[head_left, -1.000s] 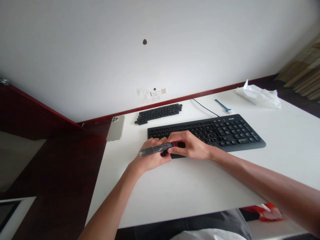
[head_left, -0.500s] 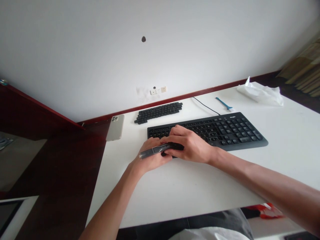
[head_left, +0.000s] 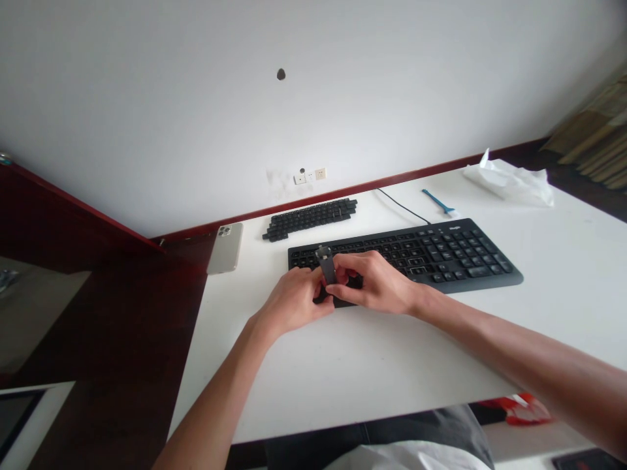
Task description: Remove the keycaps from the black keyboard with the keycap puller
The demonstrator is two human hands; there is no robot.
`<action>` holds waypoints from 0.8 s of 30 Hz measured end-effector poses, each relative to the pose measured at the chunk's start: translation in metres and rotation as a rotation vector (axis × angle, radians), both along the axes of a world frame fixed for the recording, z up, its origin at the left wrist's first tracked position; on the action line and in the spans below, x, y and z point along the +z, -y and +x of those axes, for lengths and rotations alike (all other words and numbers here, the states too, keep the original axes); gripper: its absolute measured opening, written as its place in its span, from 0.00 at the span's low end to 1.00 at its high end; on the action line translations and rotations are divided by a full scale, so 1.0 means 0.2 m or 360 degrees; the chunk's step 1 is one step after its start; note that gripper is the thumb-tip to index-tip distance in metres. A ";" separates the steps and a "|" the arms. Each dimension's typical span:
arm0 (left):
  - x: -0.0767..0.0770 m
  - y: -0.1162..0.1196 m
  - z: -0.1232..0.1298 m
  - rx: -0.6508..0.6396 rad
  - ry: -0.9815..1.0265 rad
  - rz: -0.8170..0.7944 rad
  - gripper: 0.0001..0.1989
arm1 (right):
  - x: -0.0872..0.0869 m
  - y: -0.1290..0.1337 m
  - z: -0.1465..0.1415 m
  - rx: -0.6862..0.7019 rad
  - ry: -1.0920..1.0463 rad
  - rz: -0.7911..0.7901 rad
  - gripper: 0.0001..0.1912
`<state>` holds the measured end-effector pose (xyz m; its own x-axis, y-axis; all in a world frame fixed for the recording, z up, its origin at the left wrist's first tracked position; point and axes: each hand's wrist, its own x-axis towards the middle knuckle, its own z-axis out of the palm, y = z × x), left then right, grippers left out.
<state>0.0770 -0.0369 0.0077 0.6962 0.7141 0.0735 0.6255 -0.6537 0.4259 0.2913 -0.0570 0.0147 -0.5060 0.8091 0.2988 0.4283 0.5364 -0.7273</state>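
Desk: A white desk top stands against the wall, and I see all the things lying on it.
Keyboard: A black keyboard lies in the middle, with its cable running back toward the wall.
Keycaps: A cluster of black keycaps lies behind the keyboard, I think put there to stay away from the hands.
Side things: A smartphone lies at the left edge; a small blue brush and crumpled white tissue lie far right.
Left hand: My left hand is curled, and its fingers pinch the low end of the piece.
Right hand: My right hand is bent, with fingertips at the piece; I cannot tell if they grip it.
Held piece: A small dark flat piece stands upright between the hands, above the keyboard's left part. Probably this small thing needs fingertips to hold it; what it is, I cannot tell.
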 end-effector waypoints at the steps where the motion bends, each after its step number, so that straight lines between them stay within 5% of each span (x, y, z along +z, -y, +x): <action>1: 0.01 0.00 -0.01 -0.0001 0.0002 -0.0009 0.09 | 0.00 0.00 0.00 -0.0015 -0.0005 -0.0044 0.07; 9: 0.07 -0.03 -0.08 -0.0017 0.0026 -0.0367 0.11 | 0.00 -0.04 0.06 -0.0017 0.0074 -0.0120 0.03; 13: 0.06 -0.03 -0.06 -0.0038 0.0020 -0.0289 0.05 | 0.02 -0.04 0.07 0.0124 0.0055 -0.0020 0.05; 24: 0.00 -0.01 -0.01 0.0000 -0.0018 0.0002 0.08 | -0.02 -0.03 0.04 0.0179 -0.0066 0.0069 0.10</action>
<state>0.0754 -0.0355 0.0086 0.6971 0.7139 0.0663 0.6304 -0.6543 0.4179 0.2996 -0.0502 0.0101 -0.5792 0.7340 0.3548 0.3335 0.6104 -0.7184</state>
